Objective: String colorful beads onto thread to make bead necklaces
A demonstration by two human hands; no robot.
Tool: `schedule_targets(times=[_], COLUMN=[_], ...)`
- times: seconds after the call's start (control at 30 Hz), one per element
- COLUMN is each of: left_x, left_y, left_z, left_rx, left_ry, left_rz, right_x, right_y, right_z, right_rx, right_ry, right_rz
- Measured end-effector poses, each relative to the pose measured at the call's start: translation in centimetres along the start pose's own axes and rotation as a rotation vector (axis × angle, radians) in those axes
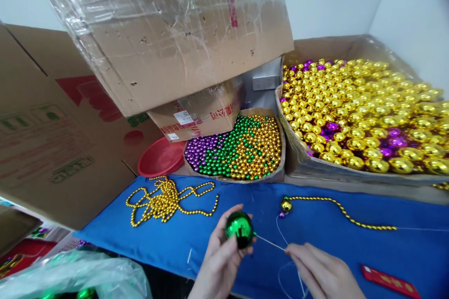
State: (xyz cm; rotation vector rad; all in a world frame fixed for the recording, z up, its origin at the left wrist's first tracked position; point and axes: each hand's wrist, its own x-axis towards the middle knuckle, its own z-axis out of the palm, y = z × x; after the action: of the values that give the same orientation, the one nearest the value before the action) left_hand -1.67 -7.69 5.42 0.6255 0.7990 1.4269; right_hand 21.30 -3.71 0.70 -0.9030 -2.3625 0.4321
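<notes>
My left hand (222, 257) is closed around a large shiny green bead (239, 229), thumb in front and fingers behind. A small green bead sits at its right side, where a thin white string (270, 242) comes out. That string runs taut to my right hand (321, 268), whose thumb and forefinger pinch it; more string loops hang below. Farther back on the blue cloth (245, 196) lies a strand of small gold beads (342, 209), with a larger gold bead (286, 204) and a small purple bead (282, 215) at its left end.
A heap of gold bead chains (164, 201) lies at left. Behind stand a box of small mixed beads (233, 180), a large box of gold beads (351, 175) and a red basin (159, 161). Cardboard boxes (182, 46) rise overhead. A red packet (389, 281) lies right; a plastic bag (80, 273) sits lower left.
</notes>
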Motion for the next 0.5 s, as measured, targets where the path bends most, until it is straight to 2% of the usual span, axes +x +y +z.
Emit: schedule_targets(times=[0.1, 0.23, 0.33, 0.5], left_x=[-0.5, -0.5, -0.4, -0.6], left_y=[-0.5, -1.0, -1.2, -1.3], left_z=[0.9, 1.8, 2.2, 2.2], left_rx=[0.194, 0.24, 0.201, 0.119], left_ry=[-0.06, -0.054, -0.027, -0.05], left_rz=[0.004, 0.019, 0.007, -0.054], right_x=[0.2, -0.3, -0.7, -1.0], right_y=[-0.2, -0.2, 0.0, 0.1], right_z=[0.5, 1.2, 1.6, 1.9], right_rx=[0.162, 0.37, 0.394, 0.356], right_ry=[-0.035, -0.133, -0.143, -0.095], right_rz=[0.121, 0.286, 0.318, 0.318])
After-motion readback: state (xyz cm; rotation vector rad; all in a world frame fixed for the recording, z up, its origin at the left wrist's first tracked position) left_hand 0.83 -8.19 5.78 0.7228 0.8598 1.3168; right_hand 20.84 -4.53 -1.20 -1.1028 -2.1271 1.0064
